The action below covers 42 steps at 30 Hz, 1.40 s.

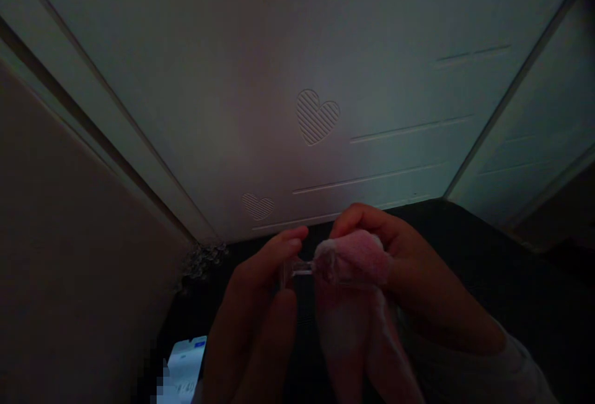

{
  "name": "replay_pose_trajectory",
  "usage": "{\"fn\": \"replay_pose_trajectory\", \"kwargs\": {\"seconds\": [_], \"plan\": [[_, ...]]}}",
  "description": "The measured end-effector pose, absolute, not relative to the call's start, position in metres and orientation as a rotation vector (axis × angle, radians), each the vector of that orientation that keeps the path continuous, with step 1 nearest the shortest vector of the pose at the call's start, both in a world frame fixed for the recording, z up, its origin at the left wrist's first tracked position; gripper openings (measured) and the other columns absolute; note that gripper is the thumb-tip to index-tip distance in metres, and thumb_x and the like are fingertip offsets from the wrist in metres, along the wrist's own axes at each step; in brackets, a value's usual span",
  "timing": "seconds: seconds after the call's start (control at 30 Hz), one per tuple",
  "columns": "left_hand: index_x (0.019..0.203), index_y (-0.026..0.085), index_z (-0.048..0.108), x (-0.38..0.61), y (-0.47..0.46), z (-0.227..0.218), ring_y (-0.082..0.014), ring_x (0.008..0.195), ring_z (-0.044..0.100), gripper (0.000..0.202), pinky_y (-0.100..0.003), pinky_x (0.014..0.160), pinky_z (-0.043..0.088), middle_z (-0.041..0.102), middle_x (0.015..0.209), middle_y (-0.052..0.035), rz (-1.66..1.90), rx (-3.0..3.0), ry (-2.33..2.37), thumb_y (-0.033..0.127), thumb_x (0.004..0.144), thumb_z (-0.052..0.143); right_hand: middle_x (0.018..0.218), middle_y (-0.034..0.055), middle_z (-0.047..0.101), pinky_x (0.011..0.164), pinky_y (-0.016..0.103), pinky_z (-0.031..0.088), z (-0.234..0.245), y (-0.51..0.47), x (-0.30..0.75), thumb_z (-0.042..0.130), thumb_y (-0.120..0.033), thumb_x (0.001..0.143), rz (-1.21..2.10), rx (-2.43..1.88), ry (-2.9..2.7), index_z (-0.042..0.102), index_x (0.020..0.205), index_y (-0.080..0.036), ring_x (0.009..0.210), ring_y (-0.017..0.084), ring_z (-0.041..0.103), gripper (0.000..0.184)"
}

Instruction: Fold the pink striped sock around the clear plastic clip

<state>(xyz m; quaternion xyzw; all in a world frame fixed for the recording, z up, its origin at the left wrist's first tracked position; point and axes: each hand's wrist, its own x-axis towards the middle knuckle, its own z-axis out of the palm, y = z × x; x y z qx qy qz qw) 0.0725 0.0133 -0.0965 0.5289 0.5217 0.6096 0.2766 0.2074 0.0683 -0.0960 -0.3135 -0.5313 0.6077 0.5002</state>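
Between the fingertips and thumb of my left hand (258,292) is one end of a small clear object (303,267), which looks like glass or plastic. Its exact kind is too dark to tell. My right hand (421,280) grips a pink and white fluffy cloth (346,323), bunched around the other end of the clear object. The rest of the cloth hangs down below my right hand. Part of the clear object is covered by the cloth and my fingers.
A pale panel with an engraved heart (318,117) and grooved lines stands upright ahead. Below it lies a dark surface (446,255). A phone with a lit screen (186,364) is at lower left. Some crinkled, shiny material (202,263) sits in the left corner. The scene is dim.
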Motion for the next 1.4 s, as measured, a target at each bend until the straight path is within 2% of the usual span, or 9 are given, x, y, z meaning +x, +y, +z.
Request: {"fn": "replay_pose_trajectory", "kwargs": {"seconds": [0.23, 0.67, 0.8, 0.9, 1.07, 1.23, 1.4], "plan": [[0.100, 0.025, 0.060, 0.072, 0.015, -0.098, -0.0215, 0.088, 0.061, 0.027, -0.030, 0.072, 0.053, 0.065, 0.098, -0.0030, 1.627, 1.337, 1.378, 0.034, 0.078, 0.049, 0.059, -0.0063, 0.051, 0.042, 0.014, 0.033, -0.095, 0.069, 0.208, 0.061, -0.010, 0.059, 1.443, -0.754, -1.305, 0.056, 0.071, -0.019, 0.049, 0.006, 0.046, 0.015], [0.097, 0.022, 0.061, 0.063, 0.020, -0.097, -0.0220, 0.087, 0.060, 0.027, -0.030, 0.071, 0.051, 0.064, 0.103, -0.0060, 1.552, 1.364, 1.278, 0.033, 0.074, 0.051, 0.059, -0.0047, 0.051, 0.040, 0.015, 0.035, -0.093, 0.069, 0.209, 0.062, -0.013, 0.062, 1.348, -0.848, -1.413, 0.056, 0.070, -0.019, 0.048, 0.007, 0.046, 0.012], [0.099, 0.021, 0.060, 0.056, 0.024, -0.094, -0.0208, 0.082, 0.061, 0.030, -0.027, 0.063, 0.051, 0.064, 0.101, -0.0061, 1.539, 1.406, 1.296, 0.034, 0.073, 0.052, 0.058, -0.0037, 0.053, 0.041, 0.017, 0.038, -0.093, 0.069, 0.210, 0.063, -0.015, 0.063, 1.287, -0.886, -1.488, 0.056, 0.071, -0.020, 0.049, 0.009, 0.049, 0.012], [0.096, 0.021, 0.060, 0.054, 0.027, -0.092, -0.0183, 0.075, 0.061, 0.027, -0.024, 0.056, 0.049, 0.065, 0.094, -0.0046, 1.582, 1.413, 1.439, 0.034, 0.075, 0.050, 0.057, -0.0041, 0.053, 0.043, 0.018, 0.040, -0.094, 0.070, 0.211, 0.062, -0.015, 0.063, 1.258, -0.894, -1.503, 0.055, 0.070, -0.020, 0.051, 0.010, 0.052, 0.011], [0.078, 0.019, 0.063, 0.055, 0.029, -0.090, -0.0151, 0.064, 0.059, 0.019, -0.022, 0.055, 0.046, 0.065, 0.074, -0.0014, 1.571, 1.469, 1.551, 0.033, 0.075, 0.051, 0.058, -0.0033, 0.055, 0.044, 0.019, 0.040, -0.096, 0.071, 0.211, 0.063, -0.015, 0.062, 1.221, -0.904, -1.514, 0.056, 0.069, -0.021, 0.054, 0.012, 0.054, 0.012], [0.073, 0.019, 0.061, 0.054, 0.028, -0.089, -0.0136, 0.055, 0.056, 0.018, -0.021, 0.048, 0.042, 0.063, 0.062, 0.0006, 1.538, 1.484, 1.551, 0.033, 0.075, 0.051, 0.059, -0.0026, 0.055, 0.045, 0.019, 0.040, -0.095, 0.066, 0.210, 0.061, -0.016, 0.064, 1.205, -0.916, -1.499, 0.059, 0.069, -0.021, 0.056, 0.012, 0.054, 0.008], [0.069, 0.019, 0.060, 0.055, 0.027, -0.088, -0.0142, 0.053, 0.056, 0.019, -0.023, 0.049, 0.042, 0.062, 0.058, 0.0009, 1.511, 1.490, 1.598, 0.037, 0.074, 0.053, 0.062, -0.0012, 0.058, 0.043, 0.018, 0.039, -0.095, 0.065, 0.210, 0.059, -0.015, 0.063, 1.163, -0.909, -1.553, 0.063, 0.071, -0.020, 0.056, 0.012, 0.054, 0.011]]}}
